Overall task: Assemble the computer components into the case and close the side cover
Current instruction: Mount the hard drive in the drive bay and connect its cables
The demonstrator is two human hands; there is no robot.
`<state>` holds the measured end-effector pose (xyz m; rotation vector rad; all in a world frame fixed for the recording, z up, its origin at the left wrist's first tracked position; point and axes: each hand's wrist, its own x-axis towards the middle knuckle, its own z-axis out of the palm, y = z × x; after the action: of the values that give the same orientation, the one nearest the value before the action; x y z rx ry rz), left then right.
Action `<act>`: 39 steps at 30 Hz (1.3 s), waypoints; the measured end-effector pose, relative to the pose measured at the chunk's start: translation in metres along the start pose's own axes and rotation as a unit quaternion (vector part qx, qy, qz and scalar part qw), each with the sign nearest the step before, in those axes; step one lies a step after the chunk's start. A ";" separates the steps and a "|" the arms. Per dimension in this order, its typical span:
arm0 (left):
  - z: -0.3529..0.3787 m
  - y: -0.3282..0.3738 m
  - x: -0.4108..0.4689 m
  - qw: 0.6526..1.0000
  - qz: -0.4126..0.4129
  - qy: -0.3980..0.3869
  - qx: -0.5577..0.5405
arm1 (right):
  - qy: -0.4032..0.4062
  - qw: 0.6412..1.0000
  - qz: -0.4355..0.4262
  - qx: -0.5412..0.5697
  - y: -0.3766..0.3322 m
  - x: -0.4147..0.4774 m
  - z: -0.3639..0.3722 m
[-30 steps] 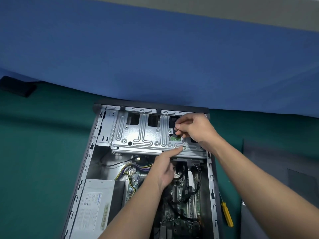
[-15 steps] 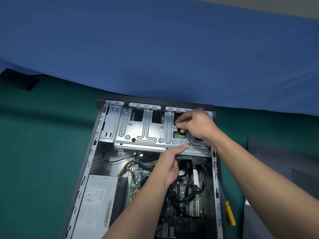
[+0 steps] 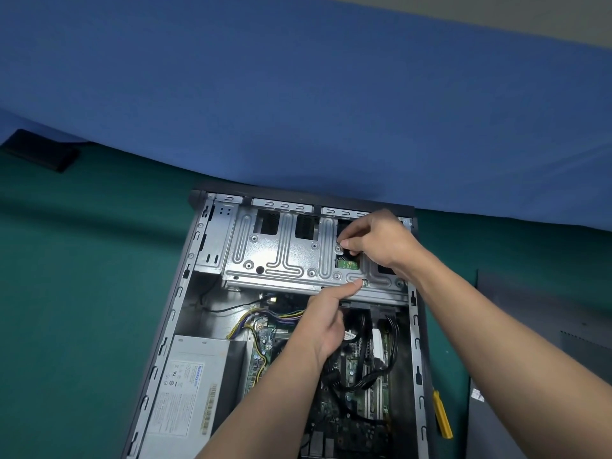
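Grey steel drive cage spans the upper end of the open case, mid-frame on the green mat. Right hand pinches a small part, perhaps a screw, at the cage's right cutout; left hand presses one straight fingertip on its lower edge, other fingers curled.

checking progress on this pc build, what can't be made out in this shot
Head view:
Whether the right hand pinches anything at the drive cage: hidden by its own fingers.
Motherboard middle: covered by the left hand and forearm.
Power supply label text: too small.
Case near end: cut off by the bottom edge.
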<state>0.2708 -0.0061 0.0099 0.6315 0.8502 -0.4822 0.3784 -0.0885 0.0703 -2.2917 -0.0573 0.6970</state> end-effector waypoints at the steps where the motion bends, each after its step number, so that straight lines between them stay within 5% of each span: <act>1: 0.000 0.000 0.000 1.000 0.002 -0.002 0.001 | 0.000 1.000 0.000 -0.003 0.000 0.000 0.000; 24: 0.002 0.002 -0.003 1.000 0.000 0.015 -0.021 | -0.003 0.990 -0.016 -0.139 -0.008 0.006 0.008; 39: 0.001 -0.001 0.002 1.000 0.020 0.008 -0.011 | 0.045 0.994 -0.041 -0.094 0.001 -0.005 0.011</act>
<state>0.2725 -0.0080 0.0086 0.6316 0.8564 -0.4313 0.3688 -0.0829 0.0655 -2.4816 -0.1815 0.5666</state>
